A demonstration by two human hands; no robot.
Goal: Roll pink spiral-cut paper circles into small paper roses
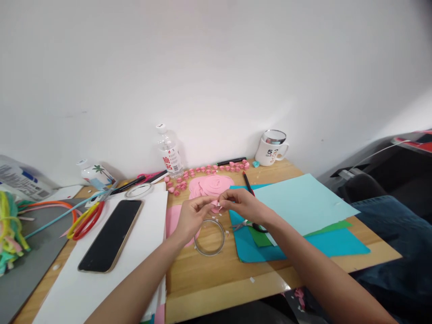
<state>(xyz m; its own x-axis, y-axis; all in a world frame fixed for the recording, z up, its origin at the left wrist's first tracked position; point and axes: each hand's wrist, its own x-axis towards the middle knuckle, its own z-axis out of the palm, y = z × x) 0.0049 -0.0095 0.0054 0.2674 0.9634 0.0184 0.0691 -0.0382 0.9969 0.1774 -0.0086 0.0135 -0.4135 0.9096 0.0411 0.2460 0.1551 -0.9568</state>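
Both hands meet over the middle of the table, pinching a small pink paper piece (216, 207) between the fingertips. My left hand (193, 216) is closed on its left side, and my right hand (243, 206) is closed on its right side. A speck of white shows by the right fingertips; I cannot make out what it is. Just beyond lies a pile of pink paper spirals (214, 183). A roll of tape (209, 237) lies flat below the hands. Scissors (258, 227) with dark handles lie partly under my right wrist.
Small rolled pink paper pieces (205, 169) line the back, near a clear bottle (170, 155) and a white mug (270, 150). Coloured sheets (300, 202) lie to the right. On the left are a phone (111, 236), white paper (135, 279) and red-handled scissors (89, 220).
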